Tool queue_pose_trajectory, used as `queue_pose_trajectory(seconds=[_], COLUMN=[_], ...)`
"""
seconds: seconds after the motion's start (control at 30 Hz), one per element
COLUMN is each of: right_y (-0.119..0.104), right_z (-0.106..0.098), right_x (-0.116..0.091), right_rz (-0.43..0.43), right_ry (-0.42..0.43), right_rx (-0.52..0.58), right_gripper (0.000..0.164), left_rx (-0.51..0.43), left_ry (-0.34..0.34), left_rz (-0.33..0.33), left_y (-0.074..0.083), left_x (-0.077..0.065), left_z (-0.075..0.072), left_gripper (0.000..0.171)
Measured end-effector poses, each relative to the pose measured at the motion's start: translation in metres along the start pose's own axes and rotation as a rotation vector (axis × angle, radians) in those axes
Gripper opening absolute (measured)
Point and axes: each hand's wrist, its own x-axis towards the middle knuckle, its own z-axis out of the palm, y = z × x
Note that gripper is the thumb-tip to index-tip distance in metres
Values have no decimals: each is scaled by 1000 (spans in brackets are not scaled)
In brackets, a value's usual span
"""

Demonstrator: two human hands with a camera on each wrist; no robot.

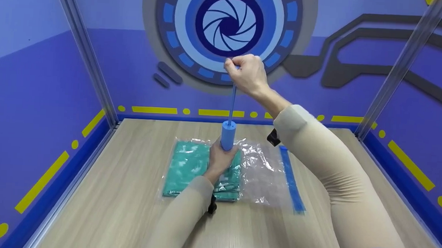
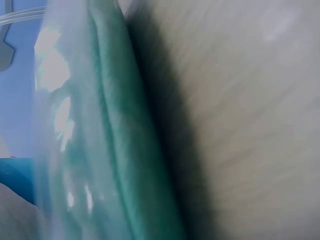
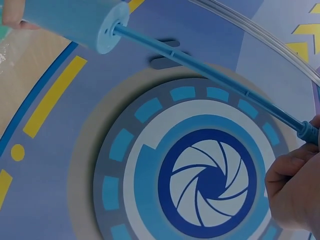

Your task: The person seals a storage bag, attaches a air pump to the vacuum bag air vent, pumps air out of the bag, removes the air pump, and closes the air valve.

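Note:
A blue hand pump (image 1: 228, 134) stands upright over a clear plastic bag (image 1: 262, 171) lying on the table. Inside the bag's left part is folded green fabric (image 1: 188, 167), seen close up from its edge in the left wrist view. My left hand (image 1: 220, 160) grips the lower end of the pump's barrel, low over the fabric. High above, my right hand (image 1: 248, 73) grips the pump's handle, its fingers curled round it. The thin plunger rod (image 3: 210, 75) is drawn far out of the barrel. The pump's bottom end is hidden by the left hand.
A blue strip (image 1: 291, 180) runs along the bag's right end. The wooden table (image 1: 125, 209) is bounded by a blue printed back wall (image 1: 114, 65) and side walls, with metal posts (image 1: 88, 56) at the corners.

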Motion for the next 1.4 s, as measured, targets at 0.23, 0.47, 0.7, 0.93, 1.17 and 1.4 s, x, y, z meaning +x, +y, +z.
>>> queue_pose_trajectory(seconds=[0.23, 0.47, 0.7, 0.93, 1.17, 1.4], right_y=[10, 17, 24, 32, 47, 61], right_z=[6, 16, 27, 39, 53, 69], right_x=[-11, -19, -29, -40, -56, -74], right_rz=[27, 12, 43, 70, 67, 71], right_ry=[-34, -58, -109, -156, -193, -228], right_rx=[-15, -53, -48, -46, -73, -68], right_gripper=[61, 58, 59, 59, 57, 54], left_rx=[-9, 10, 6, 17, -9, 45], left_ry=[10, 31, 31, 27, 25, 63], left_rz=[27, 71, 53, 47, 96, 198], left_y=[-1, -2, -2, -1, -3, -3], left_x=[-1, 2, 3, 2, 3, 4], left_z=[0, 2, 3, 2, 2, 2], left_gripper=[44, 43, 41, 36, 26, 22])
